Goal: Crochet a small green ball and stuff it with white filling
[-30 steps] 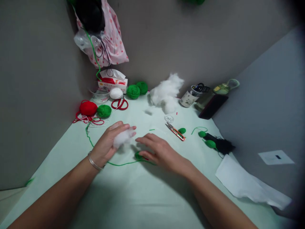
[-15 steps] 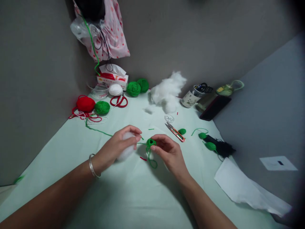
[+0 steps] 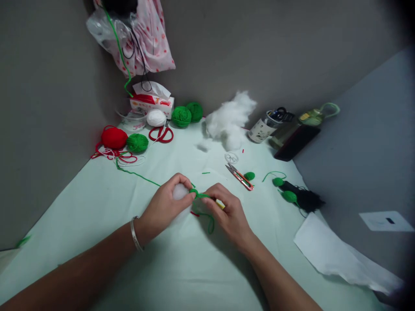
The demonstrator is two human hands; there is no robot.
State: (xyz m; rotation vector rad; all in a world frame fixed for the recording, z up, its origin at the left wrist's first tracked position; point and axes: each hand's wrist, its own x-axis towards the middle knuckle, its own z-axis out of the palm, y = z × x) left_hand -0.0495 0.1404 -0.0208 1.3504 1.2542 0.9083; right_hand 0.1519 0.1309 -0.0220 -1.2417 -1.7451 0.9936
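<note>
My left hand (image 3: 167, 201) pinches a small green crocheted piece (image 3: 194, 191) between thumb and forefinger. A tuft of white stuffing (image 3: 179, 192) is tucked within the same hand. Facing it, my right hand (image 3: 228, 209) is closed around what looks like a crochet hook (image 3: 220, 203); only its yellow handle shows, and its tip is hidden by fingers and yarn. Green strands stretch from the piece to my right fingertips. A loose loop of green yarn (image 3: 211, 224) hangs below, beside a short red yarn scrap (image 3: 194, 214). Another green strand (image 3: 139, 176) runs back to the left.
Orange thread snips (image 3: 239, 177) lie beyond my right hand near a small green ball (image 3: 249, 176). Fluffy stuffing (image 3: 230, 119) sits at the back. Red yarn (image 3: 114, 137), green yarn (image 3: 137, 143) and red-handled scissors (image 3: 161, 134) are back left. A cup of tools (image 3: 262, 130) stands back right.
The green piece has passed from my right fingers to my left fingertips. The yellow handle now shows in my right hand. The hands are closer together.
</note>
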